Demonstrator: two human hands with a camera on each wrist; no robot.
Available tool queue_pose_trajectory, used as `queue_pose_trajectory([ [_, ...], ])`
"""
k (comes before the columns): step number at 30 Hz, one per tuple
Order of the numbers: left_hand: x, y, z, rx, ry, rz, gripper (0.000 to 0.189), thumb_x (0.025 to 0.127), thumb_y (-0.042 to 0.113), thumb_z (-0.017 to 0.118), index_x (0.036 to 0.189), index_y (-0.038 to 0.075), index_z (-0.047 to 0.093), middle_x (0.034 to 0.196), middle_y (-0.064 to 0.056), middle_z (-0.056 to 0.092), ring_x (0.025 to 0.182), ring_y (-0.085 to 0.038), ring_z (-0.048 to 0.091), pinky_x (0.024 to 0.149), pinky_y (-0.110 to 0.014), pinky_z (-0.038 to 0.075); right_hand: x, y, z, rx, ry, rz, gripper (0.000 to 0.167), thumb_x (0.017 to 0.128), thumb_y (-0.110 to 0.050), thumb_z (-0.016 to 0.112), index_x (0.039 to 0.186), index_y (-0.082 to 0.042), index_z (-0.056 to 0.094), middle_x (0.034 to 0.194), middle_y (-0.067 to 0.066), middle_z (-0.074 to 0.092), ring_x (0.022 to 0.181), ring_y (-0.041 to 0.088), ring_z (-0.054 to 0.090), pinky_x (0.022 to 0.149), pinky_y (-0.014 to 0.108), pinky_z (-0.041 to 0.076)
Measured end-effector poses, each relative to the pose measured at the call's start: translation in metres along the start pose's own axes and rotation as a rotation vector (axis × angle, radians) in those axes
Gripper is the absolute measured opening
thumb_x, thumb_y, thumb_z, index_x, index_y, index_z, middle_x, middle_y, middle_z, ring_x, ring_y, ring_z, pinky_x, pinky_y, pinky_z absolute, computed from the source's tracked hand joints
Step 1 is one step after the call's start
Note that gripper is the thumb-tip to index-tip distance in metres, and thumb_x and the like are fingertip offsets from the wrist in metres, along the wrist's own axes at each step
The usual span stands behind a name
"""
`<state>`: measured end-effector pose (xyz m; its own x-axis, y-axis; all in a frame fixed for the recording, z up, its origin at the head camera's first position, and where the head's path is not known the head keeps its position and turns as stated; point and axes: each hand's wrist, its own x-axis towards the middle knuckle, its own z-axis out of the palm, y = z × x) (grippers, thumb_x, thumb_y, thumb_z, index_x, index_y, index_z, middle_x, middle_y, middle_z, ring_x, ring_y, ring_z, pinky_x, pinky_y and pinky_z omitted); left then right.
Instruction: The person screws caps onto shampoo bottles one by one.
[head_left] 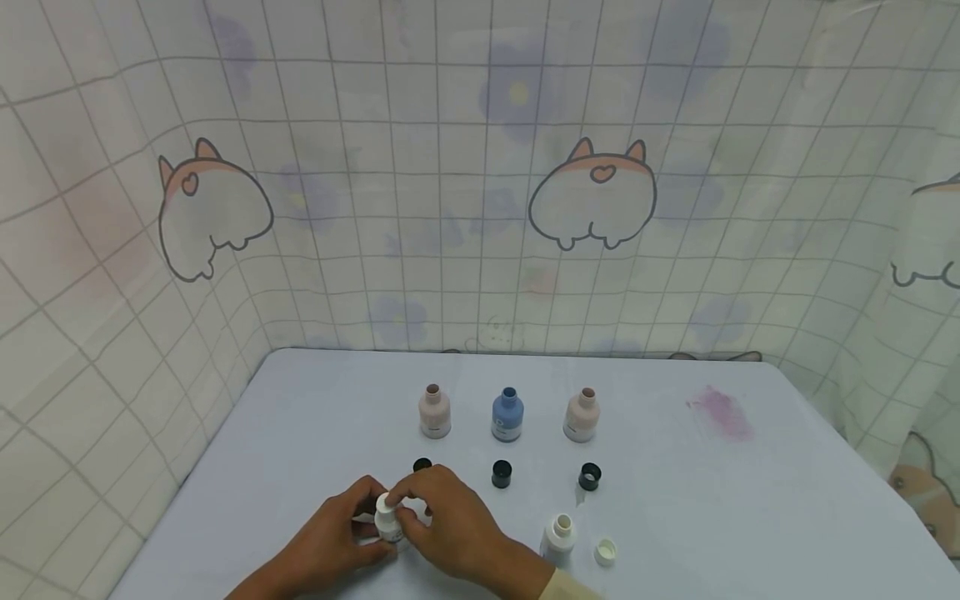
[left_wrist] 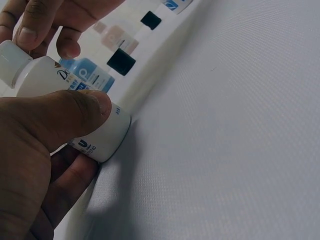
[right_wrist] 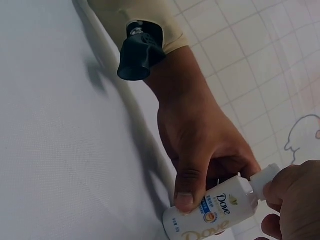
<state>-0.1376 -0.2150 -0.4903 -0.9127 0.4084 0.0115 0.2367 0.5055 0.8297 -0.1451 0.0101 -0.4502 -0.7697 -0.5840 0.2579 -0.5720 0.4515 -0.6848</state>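
A small white Dove bottle (head_left: 387,523) stands upright on the table near its front. My left hand (head_left: 333,529) grips its body, with the thumb (left_wrist: 82,112) across the label and the fingers behind. At the top, my right hand (head_left: 453,521) pinches the white cap (right_wrist: 265,181), which sits on the bottle's neck. Just right of my right wrist stands a second white bottle (head_left: 558,540) with its mouth uncovered. A loose white cap (head_left: 605,551) lies beside that bottle.
Farther back, a pink bottle (head_left: 434,412), a blue bottle (head_left: 507,417) and another pink bottle (head_left: 582,417) stand uncapped in a row. Black caps (head_left: 502,474) lie in front of them, one partly behind my right hand. A pink stain (head_left: 722,412) marks the white table (head_left: 712,500).
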Motion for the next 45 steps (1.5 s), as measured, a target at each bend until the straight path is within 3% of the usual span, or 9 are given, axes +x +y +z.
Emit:
queue_pose_trajectory([
  [7,-0.0017,-0.0021,0.0007,-0.014,0.005,0.016,0.048,0.082,0.022,0.089,0.113,0.016,0.054,0.115,0.001,0.068,0.106,-0.014,0.068,0.090,-0.026,0.058,0.0017,-0.0009,-0.0011,0.056,-0.036,0.094,0.020,0.099,-0.024,0.072,0.117,-0.023,0.065,0.114,-0.014,0.061,0.090,0.001,0.054,0.075,0.017,0.051],
  [14,-0.0010,-0.0009,0.0005,0.001,0.010,-0.001,0.049,0.082,0.026,0.089,0.116,0.015,0.054,0.118,0.001,0.068,0.108,-0.016,0.067,0.090,-0.026,0.058,0.0036,0.0010,0.0031,0.050,-0.034,0.013,0.037,0.100,-0.022,0.070,0.136,-0.022,0.062,0.132,-0.015,0.061,0.106,0.000,0.057,0.081,0.016,0.054],
  [21,-0.0020,-0.0025,0.0005,-0.016,0.008,0.029,0.047,0.084,0.028,0.088,0.115,0.016,0.054,0.116,0.002,0.069,0.106,-0.015,0.068,0.089,-0.023,0.057,0.0038,0.0013,0.0032,0.042,-0.048,0.030,0.030,0.099,-0.024,0.072,0.128,-0.025,0.067,0.124,-0.017,0.063,0.104,-0.002,0.056,0.080,0.015,0.053],
  [34,-0.0011,-0.0005,-0.0001,-0.009,0.007,0.002,0.047,0.082,0.025,0.089,0.113,0.016,0.054,0.114,0.003,0.068,0.105,-0.014,0.068,0.090,-0.027,0.058,0.0056,0.0026,0.0019,0.089,-0.023,0.079,0.017,0.096,-0.021,0.075,0.112,-0.025,0.071,0.110,-0.022,0.064,0.103,0.001,0.055,0.080,0.020,0.054],
  [42,-0.0012,-0.0014,0.0003,-0.003,0.010,0.007,0.048,0.083,0.026,0.088,0.115,0.016,0.055,0.116,0.001,0.069,0.105,-0.016,0.068,0.088,-0.024,0.058,0.0034,0.0008,0.0036,0.032,-0.023,0.013,0.035,0.098,-0.026,0.073,0.132,-0.026,0.067,0.126,-0.020,0.063,0.112,0.001,0.055,0.082,0.015,0.053],
  [45,-0.0011,-0.0017,0.0005,-0.009,0.006,0.017,0.048,0.083,0.026,0.088,0.116,0.016,0.055,0.117,0.001,0.069,0.106,-0.016,0.068,0.088,-0.024,0.058,0.0023,-0.0004,0.0025,0.008,-0.024,0.010,0.035,0.098,-0.026,0.074,0.132,-0.026,0.068,0.124,-0.019,0.064,0.110,0.001,0.055,0.080,0.014,0.053],
])
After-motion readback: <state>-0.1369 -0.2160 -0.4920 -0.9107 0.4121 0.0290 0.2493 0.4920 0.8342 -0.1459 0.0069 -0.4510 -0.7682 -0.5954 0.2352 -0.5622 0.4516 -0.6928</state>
